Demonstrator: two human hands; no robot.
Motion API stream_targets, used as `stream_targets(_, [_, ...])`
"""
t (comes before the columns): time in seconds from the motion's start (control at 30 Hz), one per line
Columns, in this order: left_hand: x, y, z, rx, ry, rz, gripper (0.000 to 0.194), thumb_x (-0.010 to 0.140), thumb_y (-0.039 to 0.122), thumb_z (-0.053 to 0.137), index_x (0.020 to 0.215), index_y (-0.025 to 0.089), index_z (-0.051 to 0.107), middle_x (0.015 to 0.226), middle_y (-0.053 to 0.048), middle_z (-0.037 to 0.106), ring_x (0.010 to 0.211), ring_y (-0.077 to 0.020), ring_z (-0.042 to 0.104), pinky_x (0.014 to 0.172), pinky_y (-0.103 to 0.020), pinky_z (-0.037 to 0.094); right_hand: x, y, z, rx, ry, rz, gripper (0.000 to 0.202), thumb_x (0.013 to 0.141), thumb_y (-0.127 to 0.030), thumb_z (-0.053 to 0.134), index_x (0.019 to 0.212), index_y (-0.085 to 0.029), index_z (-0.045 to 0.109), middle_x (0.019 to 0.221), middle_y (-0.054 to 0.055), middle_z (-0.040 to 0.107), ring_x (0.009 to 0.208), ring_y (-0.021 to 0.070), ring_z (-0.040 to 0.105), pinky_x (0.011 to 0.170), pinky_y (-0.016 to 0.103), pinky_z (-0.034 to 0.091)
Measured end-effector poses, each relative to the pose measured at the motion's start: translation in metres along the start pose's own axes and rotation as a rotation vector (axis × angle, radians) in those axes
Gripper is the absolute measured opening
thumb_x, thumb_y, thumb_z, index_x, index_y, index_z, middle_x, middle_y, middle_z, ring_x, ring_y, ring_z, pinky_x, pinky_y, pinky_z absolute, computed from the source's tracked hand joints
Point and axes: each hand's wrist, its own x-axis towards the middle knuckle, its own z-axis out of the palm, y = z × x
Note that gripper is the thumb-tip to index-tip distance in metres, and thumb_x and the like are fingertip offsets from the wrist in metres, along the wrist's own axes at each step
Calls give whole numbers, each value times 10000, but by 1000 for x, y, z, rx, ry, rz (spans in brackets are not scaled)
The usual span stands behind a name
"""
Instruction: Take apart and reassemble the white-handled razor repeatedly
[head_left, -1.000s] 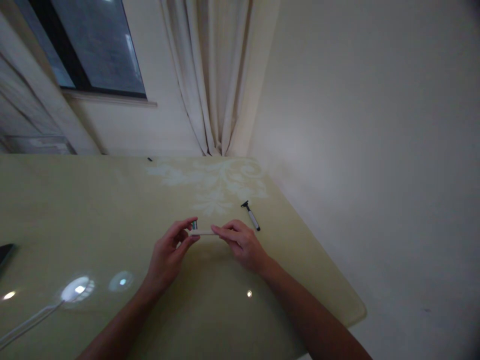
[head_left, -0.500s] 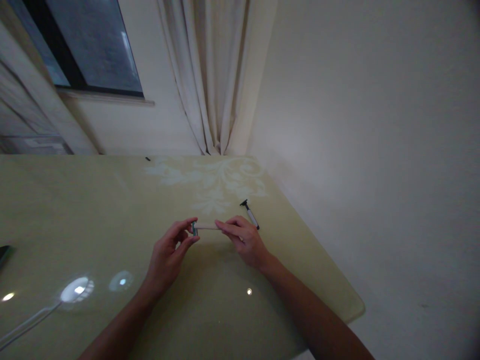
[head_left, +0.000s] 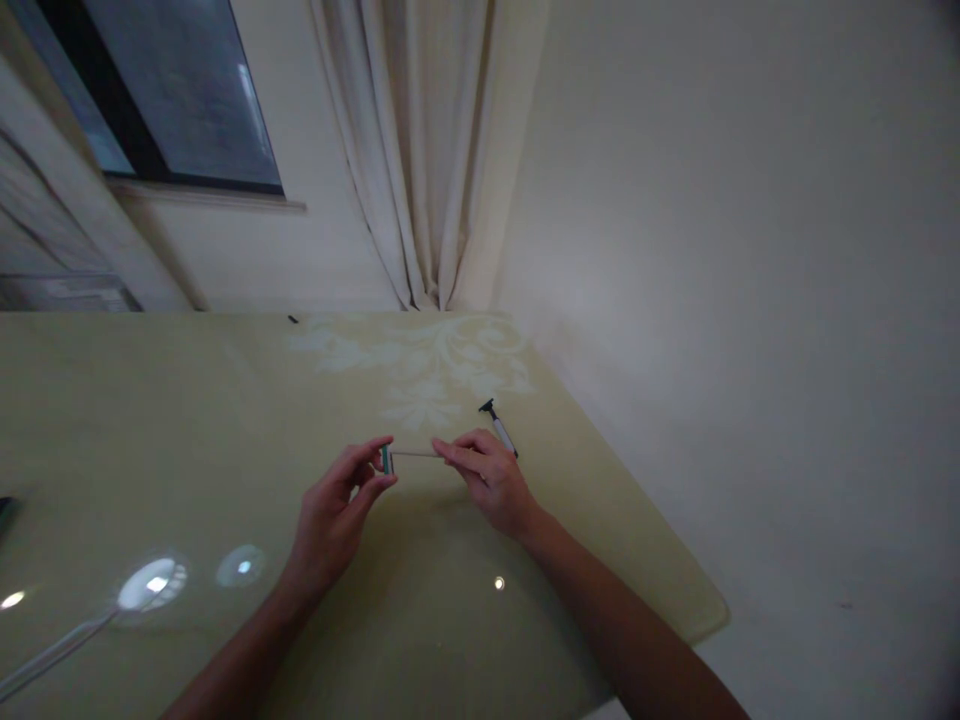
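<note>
Judge work as midway: count gripping of both pieces as done, release of both as left. Locate small green-and-white block left of razor, held above worktop. Note left hand clamped on block, with thumb below and fingertip above. Note right hand, on near side of razor, clamped on thin pale stick. Treat stick-to-block contact as unconfirmed at this scale. Observe block standing on end, narrow, green on side away from razor, paler on side facing razor.

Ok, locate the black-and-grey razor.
In the head view, the razor lies on the table slightly right of centre, just beyond the right hand and near the pale floral pattern.
</note>
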Motion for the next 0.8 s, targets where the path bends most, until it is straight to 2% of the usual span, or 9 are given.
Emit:
stream_targets(0.13, [0, 1, 0, -7, 15, 7, 403, 878, 409, 738, 1246, 245, 734, 856, 9, 647, 769, -148, 624, 748, -263, 512, 0, 1, -1, 15, -38, -19, 401, 1072, -220, 548, 1436, -351, 653, 1029, 68, 675, 930, 182, 624, 852, 320, 534])
stream_targets(0.23, [0, -2, 0, -14, -2, 13, 395, 883, 407, 736, 1244, 247, 737, 908, -5, 668, 808, -155, 639, 758, -264, 515, 1, 2, -1, -9, 14, 22, 394, 1069, -216, 555, 1420, -356, 666, 1013, 65, 671, 917, 183, 623, 849, 322, 531])
stream_targets(0.37, [0, -4, 0, -8, -5, 6, 407, 882, 404, 738, 1258, 248, 732, 887, 1, 656, 804, -156, 636, 758, -265, 512, 1, 3, 0, 52, -31, -16, 386, 1062, -223, 575, 1412, -351, 675, 1010, 61, 676, 916, 178, 632, 844, 311, 530])
stream_targets(0.5, [0, -4, 0, -9, -8, 4, 396, 883, 413, 736, 1245, 252, 735, 902, 0, 662, 807, -157, 639, 768, -271, 518, 2, 3, 0, 38, 19, 11, 361, 1066, -236, 570, 1387, -340, 697, 993, 58, 674, 897, 173, 625, 828, 306, 524])
stream_targets(0.63, [0, -2, 1, -9, -14, -13, 409, 879, 412, 741, 1256, 253, 730, 877, 2, 659, 793, -157, 635, 759, -268, 516, 3, 2, -1, 117, -72, -23, 348, 1062, -266, 590, 1387, -326, 699, 984, 50, 683, 884, 160, 631, 804, 275, 519])
stream_targets(0.73, [0, -1, 1, -13, -18, -8, 423, 879, 421, 740, 1264, 247, 729, 872, -3, 661, 792, -161, 639, 762, -272, 521, 3, 1, -1, 88, -15, 0, 342, 1067, -259, 578, 1379, -316, 707, 980, 54, 674, 883, 162, 622, 812, 279, 512])
stream_targets(0.8, [0, -1, 1, -14, -20, -1, 418, 877, 427, 737, 1252, 242, 734, 881, -9, 668, 792, -163, 640, 753, -273, 524, 3, 1, -2, 102, -42, -10, 346, 1061, -255, 590, 1382, -317, 704, 980, 51, 670, 885, 159, 623, 811, 275, 510])
